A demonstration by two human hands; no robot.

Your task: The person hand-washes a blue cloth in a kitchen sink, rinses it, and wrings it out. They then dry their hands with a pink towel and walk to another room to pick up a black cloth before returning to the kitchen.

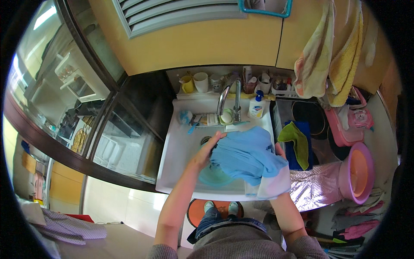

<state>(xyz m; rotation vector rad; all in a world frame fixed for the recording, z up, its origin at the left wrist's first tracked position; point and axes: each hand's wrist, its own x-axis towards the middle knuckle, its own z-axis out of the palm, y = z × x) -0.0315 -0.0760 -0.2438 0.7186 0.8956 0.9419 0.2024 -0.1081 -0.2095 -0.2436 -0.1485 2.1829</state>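
Observation:
A bundled light-blue cloth (245,152) with a white part (275,183) hangs between my hands above the white sink (174,162). My left hand (210,147) holds its left side, fingertips at the upper edge. On the right, my right hand (280,152) grips the bundle, mostly hidden by the fabric. Under the cloth, a translucent teal basin (215,176) stands in the sink, partly covered. The chrome faucet (237,97) rises behind the bundle. A pump bottle (256,105) with a blue top stands at the sink's back right corner.
Cups, including a yellow mug (187,84), line the back ledge. Right of the sink lie a green cloth (296,142), a silver foil mat (315,184) and a purple basin (344,174). Towels (317,55) hang above. A dark-framed glass partition (110,94) stands at left.

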